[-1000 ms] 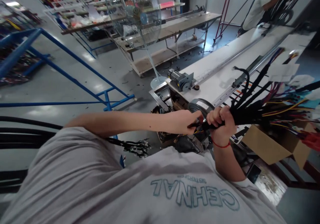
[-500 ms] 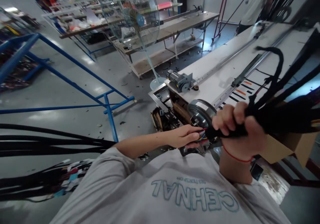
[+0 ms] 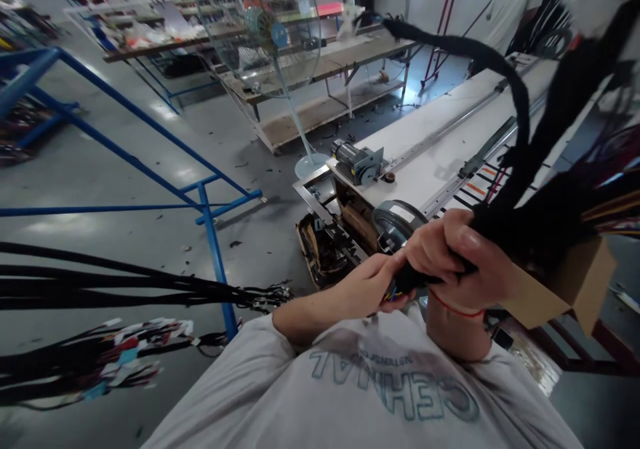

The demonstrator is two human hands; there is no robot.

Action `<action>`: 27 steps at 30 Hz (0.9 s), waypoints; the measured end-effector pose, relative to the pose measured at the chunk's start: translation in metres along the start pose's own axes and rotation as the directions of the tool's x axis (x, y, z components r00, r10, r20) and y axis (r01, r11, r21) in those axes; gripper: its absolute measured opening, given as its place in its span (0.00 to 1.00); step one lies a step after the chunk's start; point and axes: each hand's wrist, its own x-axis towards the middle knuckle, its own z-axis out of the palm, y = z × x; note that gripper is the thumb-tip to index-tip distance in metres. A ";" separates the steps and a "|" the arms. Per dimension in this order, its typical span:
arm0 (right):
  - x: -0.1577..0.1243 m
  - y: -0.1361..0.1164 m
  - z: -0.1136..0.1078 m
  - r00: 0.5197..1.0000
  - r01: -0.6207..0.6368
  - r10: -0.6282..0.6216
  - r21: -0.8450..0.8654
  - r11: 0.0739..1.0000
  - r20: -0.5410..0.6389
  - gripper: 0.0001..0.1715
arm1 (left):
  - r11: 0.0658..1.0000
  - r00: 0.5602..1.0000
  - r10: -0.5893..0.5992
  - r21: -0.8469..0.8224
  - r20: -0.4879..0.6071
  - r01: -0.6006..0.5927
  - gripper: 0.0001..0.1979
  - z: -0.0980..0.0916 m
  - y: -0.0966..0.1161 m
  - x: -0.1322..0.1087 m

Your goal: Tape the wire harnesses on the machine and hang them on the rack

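Note:
A thick black-wrapped wire harness [image 3: 537, 232] runs across in front of my chest, its loose branches fanning up and to the right. My right hand [image 3: 463, 255], with a red string at the wrist, is wrapped round the bundle. Just to its left, my left hand [image 3: 373, 282] is closed on the same harness, where some blue and yellow wires show beneath the fingers. The two hands nearly touch. One black branch curves up over the long white table. Behind the hands stands a round grey wheel-like part [image 3: 400, 221].
The long white table [image 3: 450, 135] carries a motor unit [image 3: 357, 162] and a rail. A blue metal frame [image 3: 207, 255] stands left, with more black harnesses [image 3: 125, 285] hanging beside it. A standing fan [image 3: 270, 29], a cardboard box [image 3: 590, 289] and a person in white [image 3: 510, 15] are around.
My right hand has shifted left, closer to my left hand. The harness branches have swung up and left. The view has moved slightly.

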 end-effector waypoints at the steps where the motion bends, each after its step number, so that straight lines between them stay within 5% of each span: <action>1: 0.001 0.002 -0.001 1.000 0.013 -0.013 -0.009 1.000 -0.003 0.26 | 1.000 1.000 -0.006 0.005 0.004 0.006 0.31 -0.003 0.000 0.002; 6: 0.017 0.014 -0.023 0.978 0.106 -0.110 -0.033 0.994 -0.176 0.28 | 0.974 0.984 0.126 0.171 0.127 -0.147 0.29 -0.025 -0.004 0.017; 8: 0.030 0.026 -0.041 0.947 0.121 -0.136 -0.071 0.990 -0.290 0.28 | 0.875 0.983 0.179 0.449 0.045 -0.179 0.22 -0.030 -0.007 0.029; 10: 0.043 0.040 -0.060 0.905 0.114 -0.163 -0.144 0.983 -0.393 0.29 | 0.679 0.965 0.233 0.731 -0.124 -0.070 0.14 -0.031 -0.011 0.043; 12: 0.053 0.050 -0.073 0.853 0.109 -0.201 -0.211 0.971 -0.482 0.30 | 0.554 0.930 0.290 0.832 -0.225 0.028 0.11 -0.032 -0.018 0.054; 13: 0.054 0.052 -0.076 0.834 0.106 -0.213 -0.230 0.967 -0.509 0.29 | 0.563 0.921 0.316 0.826 -0.229 0.012 0.11 -0.034 -0.021 0.058; 16: 0.047 0.047 -0.077 0.879 0.073 -0.165 -0.216 0.974 -0.447 0.24 | 0.769 0.910 0.388 0.596 -0.148 -0.231 0.17 -0.042 -0.032 0.063; 19: 0.036 0.044 -0.079 0.973 -0.025 0.003 -0.092 0.995 -0.231 0.23 | 0.935 0.939 0.342 0.091 0.033 -0.343 0.30 -0.051 -0.041 0.064; 21: 0.035 0.052 -0.086 0.996 -0.051 0.054 0.042 0.998 -0.075 0.27 | 0.953 0.946 0.270 -0.191 0.180 -0.236 0.32 -0.053 -0.046 0.067; 24: 0.042 0.068 -0.095 0.990 0.031 -0.063 0.242 0.970 0.127 0.26 | 0.915 0.931 0.151 -0.404 0.332 -0.004 0.28 -0.050 -0.057 0.074; 27: 0.046 0.071 -0.090 0.992 0.060 -0.086 0.254 0.965 0.094 0.19 | 0.872 0.943 0.063 -0.478 0.327 0.108 0.25 -0.048 -0.066 0.080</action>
